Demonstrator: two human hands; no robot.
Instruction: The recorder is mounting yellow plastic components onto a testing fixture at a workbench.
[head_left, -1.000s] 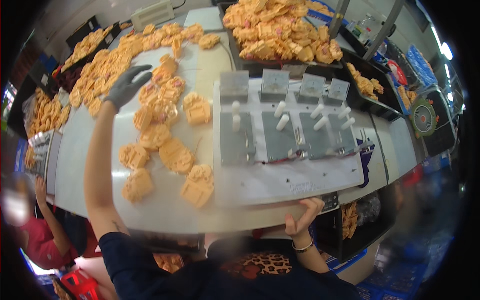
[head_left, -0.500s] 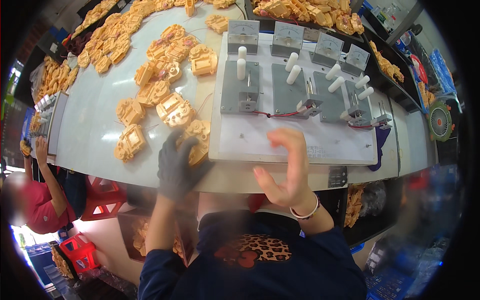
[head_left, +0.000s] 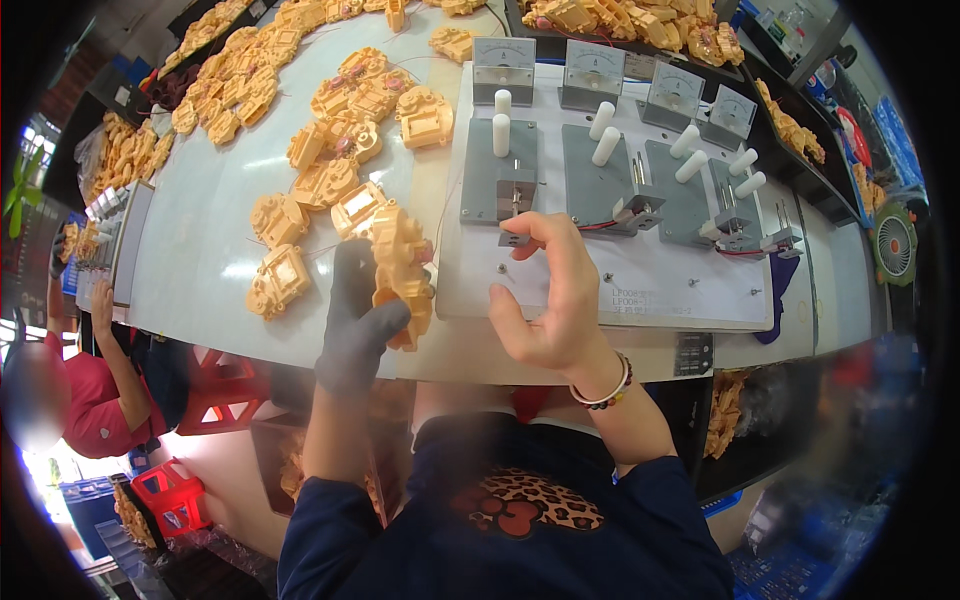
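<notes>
Left hand: the grey-gloved left hand (head_left: 352, 335) has its grip closed around a knobbly yellow-orange plastic housing (head_left: 400, 260), thumb on the near side.
Held housing: tilted on edge above the near side of the desk (head_left: 205, 250), just left of the white board; a small reddish part shows on its right side.
Right hand: the bare right hand (head_left: 562, 300) has its grip fairly wide, thumb and bent index finger well apart; a beaded bracelet (head_left: 608, 392) circles the wrist.
Right fingertips: at the front of the leftmost station, just below its small grey box-shaped block (head_left: 517, 184) — whether they press on anything, I cannot tell.
Test board: a flat white rectangular board (head_left: 735, 302) carrying four stations, each with a grey rectangular plate, upright white pegs and a dial meter behind; the leftmost meter (head_left: 505, 62) is square-faced in a grey case.
Wires: thin red and black wires (head_left: 598, 227) run beside the second station.
Loose housings: a cluster of similar yellow-orange plastic housings (head_left: 345, 110) lies left of the board — more are heaped in a black plastic tray (head_left: 640, 62) behind it.
Right edge: a purple cloth (head_left: 783, 292) lies beside the board.
Far left: a co-worker in a red shirt (head_left: 105, 400) at another workplace.
</notes>
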